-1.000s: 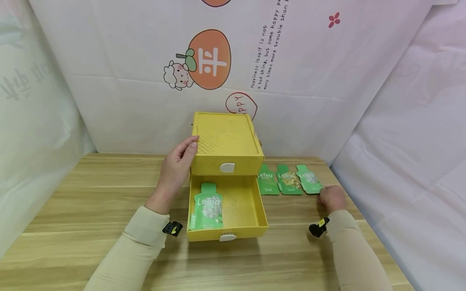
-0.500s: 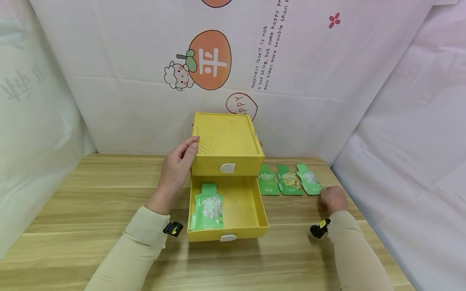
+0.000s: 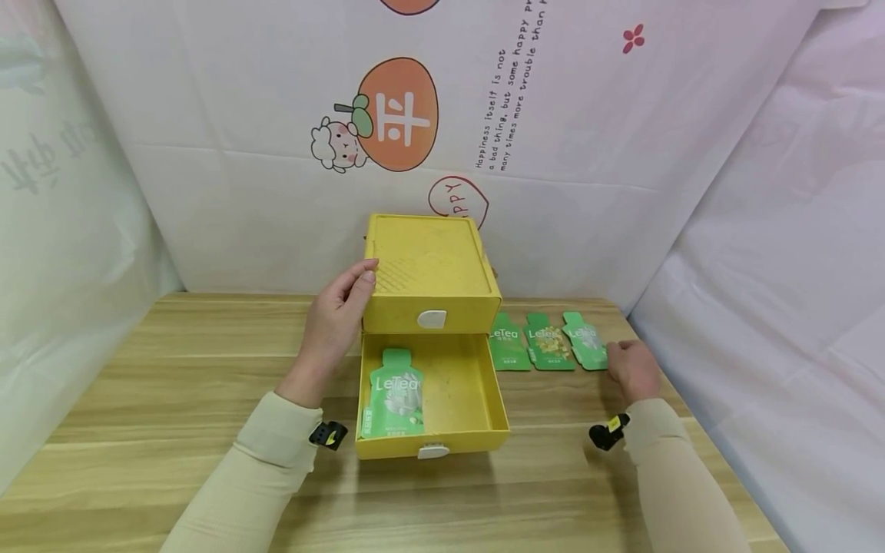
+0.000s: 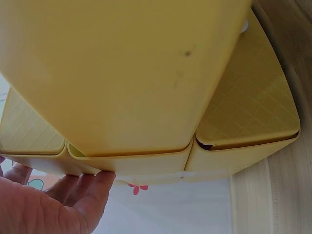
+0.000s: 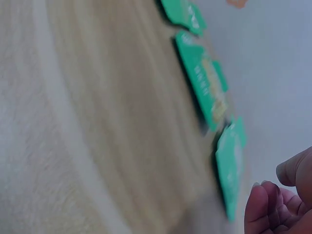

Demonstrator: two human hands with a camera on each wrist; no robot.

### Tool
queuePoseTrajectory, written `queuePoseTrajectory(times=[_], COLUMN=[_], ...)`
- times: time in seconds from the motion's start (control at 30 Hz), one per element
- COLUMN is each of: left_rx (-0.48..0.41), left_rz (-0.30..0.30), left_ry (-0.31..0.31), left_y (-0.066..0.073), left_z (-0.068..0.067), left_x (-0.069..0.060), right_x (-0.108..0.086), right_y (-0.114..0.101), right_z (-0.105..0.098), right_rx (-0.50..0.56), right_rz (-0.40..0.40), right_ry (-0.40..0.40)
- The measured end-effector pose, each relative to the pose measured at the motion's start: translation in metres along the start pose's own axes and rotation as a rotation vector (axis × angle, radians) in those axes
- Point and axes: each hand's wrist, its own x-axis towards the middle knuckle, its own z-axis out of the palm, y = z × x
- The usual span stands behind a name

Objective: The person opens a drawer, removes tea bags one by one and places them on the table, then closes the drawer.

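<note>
A yellow drawer cabinet (image 3: pixel 432 257) stands at the middle of the table. Its upper drawer is closed, and the drawer below (image 3: pixel 462 441) is pulled out with a green LeTea packet (image 3: pixel 397 395) lying at its left. My left hand (image 3: pixel 333 316) rests against the cabinet's upper left side, thumb and fingertips touching its edge. Beyond the cabinet's right side lie three more green packets in a row: a partly hidden one (image 3: pixel 510 347), a middle one (image 3: pixel 550 346) and the rightmost one (image 3: pixel 586 346). My right hand (image 3: pixel 633 370) is beside the rightmost packet. In the right wrist view its fingers are loosely curled, holding nothing visible.
The wood-grain table (image 3: pixel 228 369) ends at white printed cloth (image 3: pixel 276 223) behind, with cloth on both sides too. Another closed drawer (image 4: pixel 248 92) shows below the pulled-out one in the left wrist view.
My right hand has shifted slightly up and away beside the rightmost packet, its fingers turning a little. The left hand, the cabinet and the packets stay nearly still.
</note>
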Motion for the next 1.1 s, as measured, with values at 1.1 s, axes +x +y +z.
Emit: queuePoseTrajectory(times=[1.1], left_rx=[0.010], left_rz=[-0.007], left_ry=[-0.010], left_y=[-0.001], left_z=[-0.001], left_x=[0.000], right_x=[-0.095], right_y=[-0.141], right_z=[-0.019], right_rx=[0.086], right_rz=[-0.515], right_ry=[0.136])
